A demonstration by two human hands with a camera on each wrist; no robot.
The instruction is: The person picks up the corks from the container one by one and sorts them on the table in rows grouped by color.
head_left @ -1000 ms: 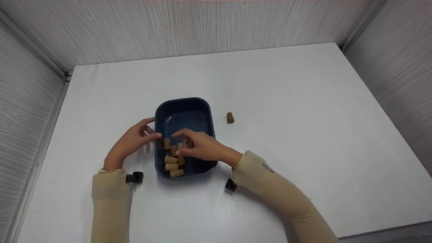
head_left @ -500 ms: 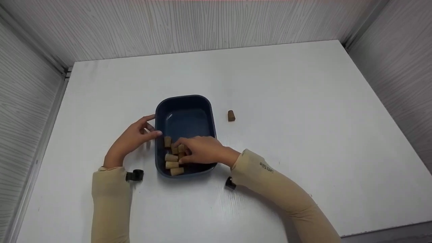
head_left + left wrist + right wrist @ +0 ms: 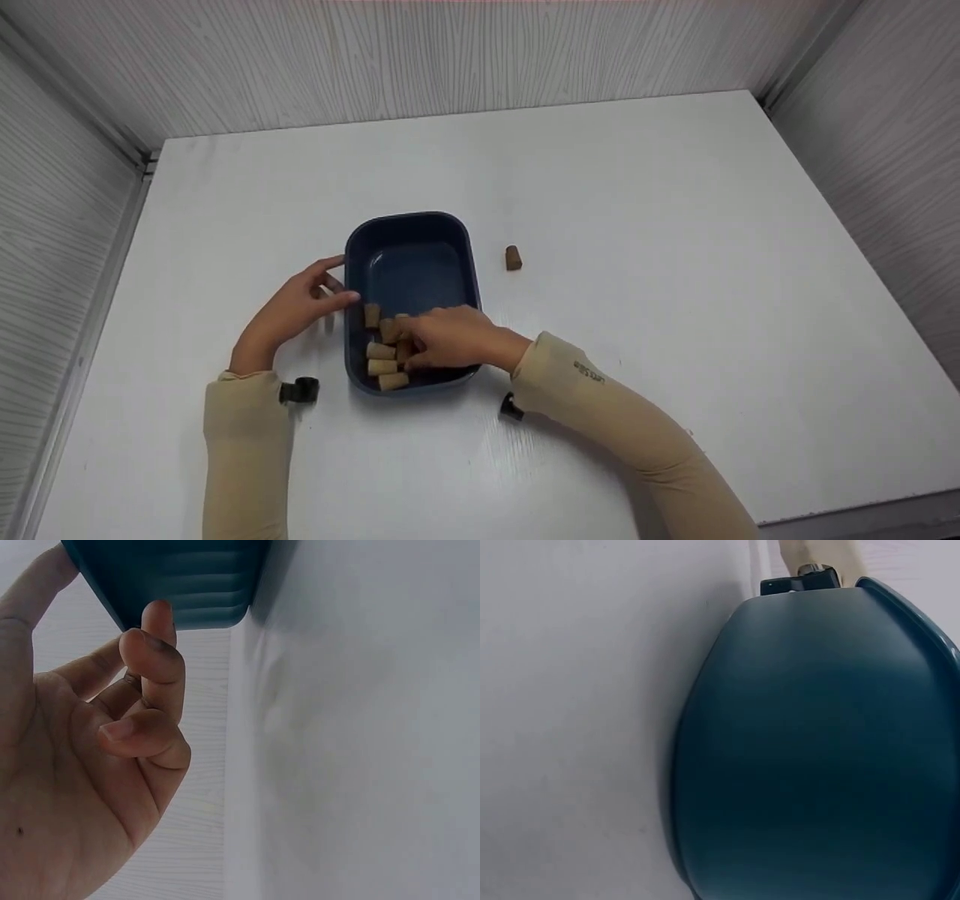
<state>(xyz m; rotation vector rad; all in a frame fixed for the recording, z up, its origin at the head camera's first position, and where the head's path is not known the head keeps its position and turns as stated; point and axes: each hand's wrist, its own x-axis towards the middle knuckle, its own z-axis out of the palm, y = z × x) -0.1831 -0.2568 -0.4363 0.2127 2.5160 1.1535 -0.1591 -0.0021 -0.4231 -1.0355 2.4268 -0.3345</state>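
Left grip half closed, holding blue tray at its left wall. Right grip bent over corks in tray's near end; cannot tell whether one is pinched. Lone brown cork on desk, right of tray.

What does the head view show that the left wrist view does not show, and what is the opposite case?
Only the head view: the cork stoppers inside the dark blue tray, one brown stopper lying apart on the table to the right, the right hand with its fingertips among the stoppers, and both beige sleeves.

Only the left wrist view: the open palm side of the left hand, and pale bands across the tray's outer wall.

Both: the left hand touching the tray, the tray itself and part of the white tabletop.
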